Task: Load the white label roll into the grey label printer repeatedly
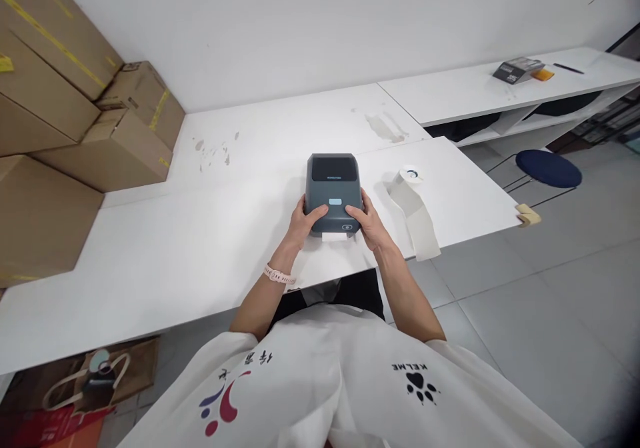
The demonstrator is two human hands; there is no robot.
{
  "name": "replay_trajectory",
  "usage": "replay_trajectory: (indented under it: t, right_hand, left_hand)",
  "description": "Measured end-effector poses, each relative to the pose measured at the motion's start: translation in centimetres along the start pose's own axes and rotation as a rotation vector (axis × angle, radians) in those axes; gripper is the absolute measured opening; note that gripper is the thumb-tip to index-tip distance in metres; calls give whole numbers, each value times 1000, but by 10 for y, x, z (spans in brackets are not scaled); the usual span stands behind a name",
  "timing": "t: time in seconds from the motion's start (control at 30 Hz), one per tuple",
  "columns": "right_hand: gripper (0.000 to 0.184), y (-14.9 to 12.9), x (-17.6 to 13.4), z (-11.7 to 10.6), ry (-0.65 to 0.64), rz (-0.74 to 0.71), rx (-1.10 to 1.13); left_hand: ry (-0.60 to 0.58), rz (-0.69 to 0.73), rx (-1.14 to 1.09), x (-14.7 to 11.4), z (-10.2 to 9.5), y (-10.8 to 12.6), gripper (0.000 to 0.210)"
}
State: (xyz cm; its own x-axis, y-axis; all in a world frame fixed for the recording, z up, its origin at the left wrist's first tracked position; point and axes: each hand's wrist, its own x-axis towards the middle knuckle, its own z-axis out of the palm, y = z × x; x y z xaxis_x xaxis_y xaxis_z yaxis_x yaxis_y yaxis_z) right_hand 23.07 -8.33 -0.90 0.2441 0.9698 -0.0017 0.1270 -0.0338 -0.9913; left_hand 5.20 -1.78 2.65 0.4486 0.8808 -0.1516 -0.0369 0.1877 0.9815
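A dark grey label printer [334, 195] sits on the white table in front of me, its lid closed. My left hand [302, 223] grips its left side, thumb on the top near the light blue button. On the opposite side, my right hand [369, 221] holds the printer the same way, thumb on the front of the lid. A short white label strip [334, 237] sticks out of the front slot. To the right stands a roll of white label paper [411, 177], with a long loose tail [421, 228] hanging past the table's front edge.
Cardboard boxes [135, 128] are stacked on the left of the table [225, 235]. A lower-right corner guard [529, 215] marks the table's end. Behind it are a blue stool [549, 168] and a shelf top with a small box [517, 70]. A bag [97, 385] lies below left.
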Motion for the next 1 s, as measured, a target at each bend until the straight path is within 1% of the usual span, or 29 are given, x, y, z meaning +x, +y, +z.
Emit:
replay_trajectory:
  t: [0.1,0.17,0.2,0.23,0.27,0.3,0.33,0.37,0.4,0.43,0.47,0.53,0.57,0.63,0.7,0.77,0.83,0.87,0.9,0.93,1.0]
  right_hand:
    - [100,-2,0,2,85,80,136]
    - [98,-2,1,3,94,82,138]
    - [95,-2,2,3,92,72,120]
    - [93,-1,3,3,90,61,99]
    - [92,0,3,4,89,48,84]
    - [91,1,4,4,92,35,82]
    - [91,2,4,5,101,23,98]
    - [90,3,4,5,112,14,130]
    - [90,3,4,6,126,11,170]
    - [89,2,4,7,141,13,211]
    - [89,2,3,7,152,21,242]
    - [89,-2,2,8,158,50,275]
    - [91,-5,2,8,159,69,277]
    - [97,-13,3,7,170,101,268]
    - [104,-24,6,7,191,107,228]
    - [108,-34,11,8,213,93,153]
    - [109,-40,16,10,226,79,69]
    - [108,-42,19,11,232,73,32]
    - [108,-42,21,12,236,66,0]
    - [107,-41,22,12,237,55,-27]
    - [106,-37,22,11,235,38,-70]
  left_hand:
    - [-7,42,28,4,0,-1,59]
    - [28,46,37,-1,0,-7,59]
    - [83,38,45,-7,0,-12,61]
    - [163,24,53,-15,2,-19,64]
    - [255,4,64,-25,4,-27,67]
    - [371,-13,82,-36,6,-35,66]
    - [452,-33,87,-47,9,-42,61]
    - [468,-65,76,-57,13,-48,52]
    - [408,-109,55,-65,17,-52,47]
    - [278,-164,27,-71,20,-53,48]
    - [186,-206,-29,-73,24,-52,48]
    - [81,-234,-132,-70,29,-46,44]
    - [70,-224,-161,-67,31,-42,41]
    - [71,-188,-146,-59,31,-37,35]
    - [74,-149,-73,-56,28,-37,34]
    - [55,-116,-6,-57,22,-41,33]
    - [21,-95,45,-61,15,-45,31]
    - [30,-84,60,-63,11,-47,31]
    - [72,-61,67,-64,7,-47,32]
    - [149,-20,69,-63,3,-46,32]
    - [346,98,59,-58,-3,-41,31]
